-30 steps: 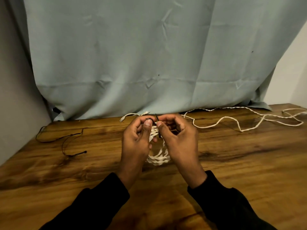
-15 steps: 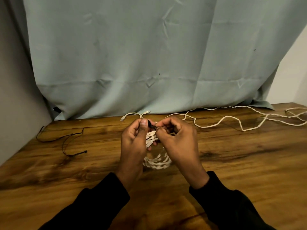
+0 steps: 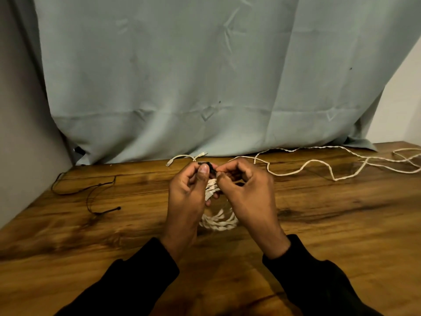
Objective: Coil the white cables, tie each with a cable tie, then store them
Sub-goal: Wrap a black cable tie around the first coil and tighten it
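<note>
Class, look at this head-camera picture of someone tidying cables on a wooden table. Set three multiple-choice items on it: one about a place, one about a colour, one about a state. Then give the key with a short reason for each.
1. Where does the uncoiled white cable lie?
A. on the table's far right
B. on the table's near left
C. hanging from the curtain

2. What colour is the cable tie at the fingertips?
A. red
B. black
C. yellow

3. What state is the coiled cable in?
A. lying flat, untouched
B. stretched out straight
C. held up between both hands

Key
1: A, it snakes along the table edge below the curtain, at the right.
2: B, a dark black piece shows between left hand and right hand.
3: C, both hands pinch its top while loops hang below.
</note>
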